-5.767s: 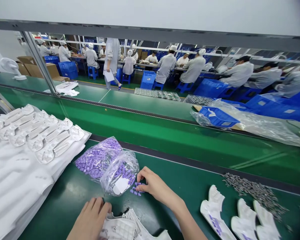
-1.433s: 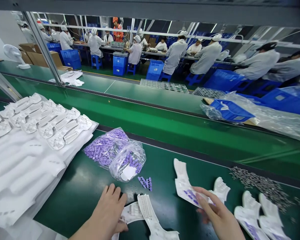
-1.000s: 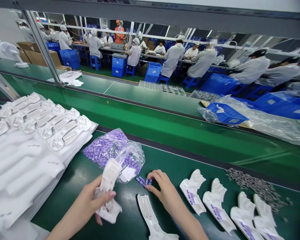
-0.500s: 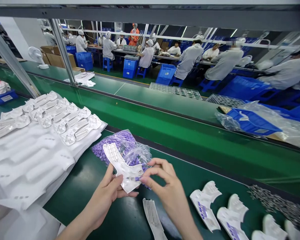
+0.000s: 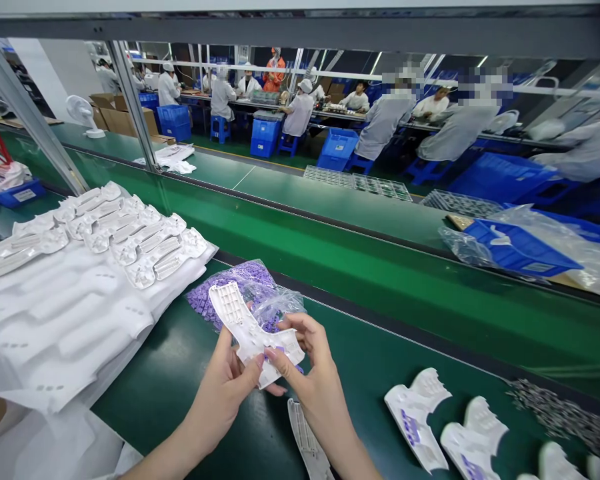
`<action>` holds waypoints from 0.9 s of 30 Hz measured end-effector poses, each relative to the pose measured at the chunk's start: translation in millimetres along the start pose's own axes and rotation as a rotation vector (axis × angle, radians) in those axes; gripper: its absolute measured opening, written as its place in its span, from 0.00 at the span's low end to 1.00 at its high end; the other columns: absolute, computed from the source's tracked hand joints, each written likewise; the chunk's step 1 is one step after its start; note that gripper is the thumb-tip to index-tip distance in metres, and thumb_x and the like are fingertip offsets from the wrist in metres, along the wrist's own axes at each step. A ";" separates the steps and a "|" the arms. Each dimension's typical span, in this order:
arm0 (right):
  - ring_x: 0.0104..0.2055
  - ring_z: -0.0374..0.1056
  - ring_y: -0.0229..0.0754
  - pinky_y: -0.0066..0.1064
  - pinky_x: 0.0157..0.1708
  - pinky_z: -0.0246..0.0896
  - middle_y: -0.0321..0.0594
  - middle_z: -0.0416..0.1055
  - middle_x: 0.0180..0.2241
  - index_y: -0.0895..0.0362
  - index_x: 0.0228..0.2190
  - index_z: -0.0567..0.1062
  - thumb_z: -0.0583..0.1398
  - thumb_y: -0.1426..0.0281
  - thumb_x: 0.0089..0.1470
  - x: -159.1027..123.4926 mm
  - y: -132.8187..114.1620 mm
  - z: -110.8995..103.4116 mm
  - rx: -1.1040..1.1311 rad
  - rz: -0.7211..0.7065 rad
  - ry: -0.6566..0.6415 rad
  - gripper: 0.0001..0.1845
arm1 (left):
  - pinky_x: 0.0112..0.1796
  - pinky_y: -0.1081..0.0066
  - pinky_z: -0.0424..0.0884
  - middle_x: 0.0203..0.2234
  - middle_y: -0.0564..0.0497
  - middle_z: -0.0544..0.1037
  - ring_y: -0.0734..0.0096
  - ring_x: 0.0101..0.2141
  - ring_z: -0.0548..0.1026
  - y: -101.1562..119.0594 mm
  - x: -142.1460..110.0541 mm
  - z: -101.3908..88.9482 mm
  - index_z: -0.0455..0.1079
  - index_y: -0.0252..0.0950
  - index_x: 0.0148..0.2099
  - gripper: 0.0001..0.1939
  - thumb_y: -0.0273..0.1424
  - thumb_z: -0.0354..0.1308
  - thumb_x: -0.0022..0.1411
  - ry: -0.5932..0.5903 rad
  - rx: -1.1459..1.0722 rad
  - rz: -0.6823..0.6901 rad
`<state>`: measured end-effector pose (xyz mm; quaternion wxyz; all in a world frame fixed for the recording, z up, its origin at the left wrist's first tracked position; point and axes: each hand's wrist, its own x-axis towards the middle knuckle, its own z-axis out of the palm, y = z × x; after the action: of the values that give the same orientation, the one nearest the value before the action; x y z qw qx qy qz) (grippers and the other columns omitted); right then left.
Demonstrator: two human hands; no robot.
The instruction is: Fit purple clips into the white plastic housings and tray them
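Observation:
My left hand point(image 5: 225, 377) grips a curved white plastic housing half point(image 5: 233, 313), ribbed inside, tilted with its inner side facing me. My right hand point(image 5: 313, 367) is closed on its right end, thumb pressing inside near a purple button strip point(image 5: 280, 349) that is mostly covered. Both thumbs lie close together on the part. Behind it lies a clear bag of purple button strips point(image 5: 250, 275). Below my right hand, another white housing half point(image 5: 307, 437) rests on the green bench. White housings with purple strips fitted point(image 5: 417, 420) lie at the right.
Rows of white housing halves point(image 5: 145, 243) lie on white foam sheeting point(image 5: 75, 320) at the left. Small metal parts point(image 5: 555, 407) are heaped at far right. A green ledge point(image 5: 280, 193), a blue bin point(image 5: 523, 247) and seated co-workers point(image 5: 300, 110) are beyond.
My left hand picked up the white housing and raised it before the bag. My right hand took a purple strip from the bench, brought it to the housing and now presses there.

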<state>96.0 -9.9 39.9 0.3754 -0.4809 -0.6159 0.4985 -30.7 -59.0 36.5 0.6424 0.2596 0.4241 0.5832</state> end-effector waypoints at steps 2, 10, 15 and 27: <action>0.36 0.64 0.42 0.32 0.35 0.59 0.37 0.67 0.40 0.50 0.47 0.63 0.60 0.59 0.51 0.2 -1.8 -0.8 0.138 0.084 -0.115 0.21 | 0.30 0.71 0.75 0.44 0.47 0.72 0.72 0.31 0.73 -0.8 0.1 -0.6 0.29 0.45 0.66 0.46 0.36 0.58 0.58 0.004 0.011 0.009; 0.29 0.61 0.38 0.27 0.28 0.56 0.35 0.66 0.31 0.54 0.37 0.66 0.59 0.57 0.52 0.9 4.4 -2.3 0.228 0.147 -0.208 0.16 | 0.33 0.68 0.76 0.45 0.44 0.69 0.65 0.36 0.73 -0.5 -1.7 -2.0 0.37 0.41 0.64 0.37 0.38 0.54 0.61 -0.003 0.163 0.008; 0.29 0.61 0.37 0.27 0.29 0.58 0.35 0.66 0.30 0.54 0.40 0.66 0.58 0.57 0.54 3.3 8.6 -5.5 0.245 0.140 -0.287 0.17 | 0.33 0.66 0.76 0.44 0.45 0.70 0.65 0.36 0.73 2.9 -1.1 -2.8 0.37 0.42 0.64 0.37 0.38 0.55 0.60 -0.004 0.123 0.001; 0.29 0.64 0.38 0.29 0.30 0.61 0.36 0.68 0.29 0.55 0.40 0.64 0.59 0.57 0.51 1.5 6.8 -3.8 0.265 0.188 -0.243 0.18 | 0.32 0.67 0.76 0.36 0.50 0.73 0.67 0.33 0.74 -2.2 6.4 2.6 0.53 0.38 0.53 0.26 0.33 0.60 0.55 0.087 0.184 0.023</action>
<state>100.7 -7.3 34.0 0.3101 -0.4190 -0.5382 0.6623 -27.6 -52.7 34.5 0.5901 0.2968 0.5002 0.5599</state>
